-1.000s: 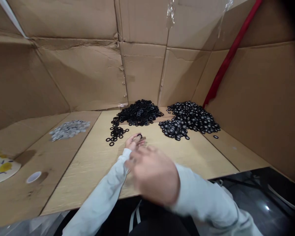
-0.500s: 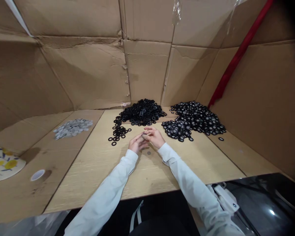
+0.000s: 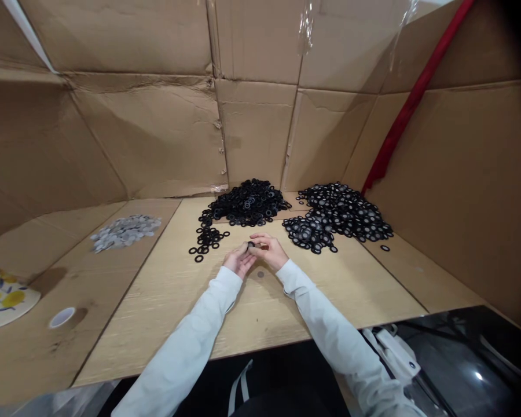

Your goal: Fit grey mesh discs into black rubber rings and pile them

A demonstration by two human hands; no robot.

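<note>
My left hand (image 3: 238, 260) is closed round a small black ring (image 3: 250, 245), held up between thumb and fingers above the board. The fingertips of my right hand (image 3: 271, 250) pinch at the same spot; a greyish disc seems to be at the ring, partly hidden by the fingers. Just below the hands, a single grey disc (image 3: 261, 274) lies flat on the pale board (image 3: 260, 324). Behind my hands stands a heap of black rings (image 3: 249, 202), with loose rings (image 3: 207, 238) trailing to its left. On the right is a pile of black rings with grey centres (image 3: 342, 211).
A heap of grey discs (image 3: 125, 231) lies on the left cardboard. Nearer are a white tape roll (image 3: 62, 317) and a lemon-patterned object (image 3: 8, 295). Tall cardboard walls (image 3: 256, 133) enclose the back and sides. A red strip (image 3: 410, 110) hangs at the right.
The two hands have shifted slightly at the ring, and it now shows more clearly at the fingertips. The whole view has tilted a little; the piles look unchanged.
</note>
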